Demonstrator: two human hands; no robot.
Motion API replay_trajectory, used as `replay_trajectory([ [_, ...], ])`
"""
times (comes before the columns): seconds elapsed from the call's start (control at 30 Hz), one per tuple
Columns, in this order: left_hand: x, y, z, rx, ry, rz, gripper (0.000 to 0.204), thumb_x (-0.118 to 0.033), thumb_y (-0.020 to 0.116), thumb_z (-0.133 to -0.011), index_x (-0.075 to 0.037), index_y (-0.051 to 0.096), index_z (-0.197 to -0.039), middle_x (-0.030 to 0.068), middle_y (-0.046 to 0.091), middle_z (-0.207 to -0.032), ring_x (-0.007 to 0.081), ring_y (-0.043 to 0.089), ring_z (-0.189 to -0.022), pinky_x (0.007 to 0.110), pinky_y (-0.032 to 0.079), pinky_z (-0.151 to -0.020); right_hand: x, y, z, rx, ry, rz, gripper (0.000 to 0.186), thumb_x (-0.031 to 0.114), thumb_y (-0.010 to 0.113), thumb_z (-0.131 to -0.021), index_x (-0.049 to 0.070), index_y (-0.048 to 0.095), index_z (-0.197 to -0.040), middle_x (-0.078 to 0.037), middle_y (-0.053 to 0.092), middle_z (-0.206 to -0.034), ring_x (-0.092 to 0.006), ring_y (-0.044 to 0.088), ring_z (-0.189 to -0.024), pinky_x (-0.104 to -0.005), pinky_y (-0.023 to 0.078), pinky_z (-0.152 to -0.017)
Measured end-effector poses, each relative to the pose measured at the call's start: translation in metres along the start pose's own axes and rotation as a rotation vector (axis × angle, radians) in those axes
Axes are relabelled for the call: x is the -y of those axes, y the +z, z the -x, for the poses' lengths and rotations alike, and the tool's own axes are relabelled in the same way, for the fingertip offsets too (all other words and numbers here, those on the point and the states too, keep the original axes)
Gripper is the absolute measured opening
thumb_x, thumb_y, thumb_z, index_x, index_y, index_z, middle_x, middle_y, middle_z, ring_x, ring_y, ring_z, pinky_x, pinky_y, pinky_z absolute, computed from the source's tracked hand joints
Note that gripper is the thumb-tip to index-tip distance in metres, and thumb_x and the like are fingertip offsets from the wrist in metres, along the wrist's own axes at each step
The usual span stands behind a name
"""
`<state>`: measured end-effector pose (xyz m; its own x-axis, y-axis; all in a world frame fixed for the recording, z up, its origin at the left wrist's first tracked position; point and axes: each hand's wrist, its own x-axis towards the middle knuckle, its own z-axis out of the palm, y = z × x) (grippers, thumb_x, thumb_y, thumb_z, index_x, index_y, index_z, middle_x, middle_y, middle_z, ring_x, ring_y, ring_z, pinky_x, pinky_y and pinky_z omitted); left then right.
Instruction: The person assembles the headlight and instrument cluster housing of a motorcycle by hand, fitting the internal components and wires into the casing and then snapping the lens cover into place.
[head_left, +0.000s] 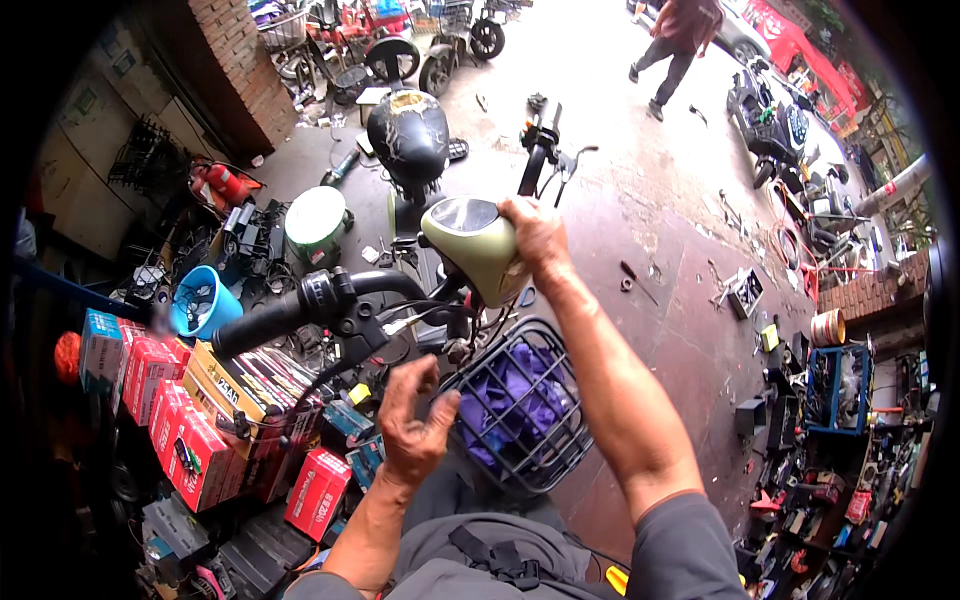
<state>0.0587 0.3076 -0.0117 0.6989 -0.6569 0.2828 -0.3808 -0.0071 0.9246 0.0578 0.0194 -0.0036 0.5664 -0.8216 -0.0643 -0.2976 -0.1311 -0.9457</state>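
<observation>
An electric scooter stands before me, its front end turned toward me. My right hand [537, 238] grips the edge of its pale green instrument housing [468, 252], which has a dark display on top and sits tilted above the handlebar [385, 283]. My left hand [412, 425] hangs free beside the basket, thumb and bent fingers apart, with nothing visible in it. Below the housing, the black wire basket [540, 478] holds a purple cloth [508, 400]. Cables [405, 322] run loose under the housing. A worn black seat [408, 140] lies beyond.
Red battery boxes [190, 445], a light blue bucket [207, 300] and a green-white tub [318, 225] crowd the left. On the floor at right lie a screwdriver [638, 282] and a parts box [745, 293]. A person [680, 45] walks far off, near a parked scooter [768, 125].
</observation>
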Motion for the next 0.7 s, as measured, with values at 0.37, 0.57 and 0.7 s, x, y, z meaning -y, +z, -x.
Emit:
replay_trajectory([
  [0.37,0.048,-0.007,-0.089,-0.398,-0.316,0.245,0.028,-0.026,0.057,-0.101,-0.003,0.056,-0.119,0.0064,0.06,-0.103,0.0121,0.056,-0.093,0.03,0.049,-0.079,0.02,0.022,0.109,0.052,-0.083,0.028,0.08,0.042,0.053,-0.097,-0.012,0.024,-0.148,-0.039,0.032,-0.146,-0.0489,0.038,-0.135,-0.0462,0.035,-0.111],
  [0.57,0.042,-0.014,-0.106,-0.69,-0.241,-0.027,0.026,-0.022,0.06,-0.1,0.001,0.059,-0.11,0.0018,0.059,-0.088,0.0112,0.051,-0.074,0.027,0.045,-0.068,0.0,-0.028,0.175,0.411,-0.711,0.149,0.07,0.022,0.072,-0.085,-0.007,0.042,-0.141,-0.033,0.037,-0.148,-0.0449,0.038,-0.138,-0.0497,0.031,-0.113],
  [0.7,0.018,0.046,-0.093,-0.745,-0.134,-0.331,0.05,-0.036,0.063,-0.098,0.002,0.053,-0.13,0.0154,0.056,-0.116,0.025,0.055,-0.107,0.036,0.045,-0.094,-0.079,-0.112,0.201,0.759,-0.756,0.128,0.054,0.02,0.077,-0.08,0.002,0.059,-0.128,-0.019,0.059,-0.13,-0.0359,0.056,-0.123,-0.0473,0.043,-0.104],
])
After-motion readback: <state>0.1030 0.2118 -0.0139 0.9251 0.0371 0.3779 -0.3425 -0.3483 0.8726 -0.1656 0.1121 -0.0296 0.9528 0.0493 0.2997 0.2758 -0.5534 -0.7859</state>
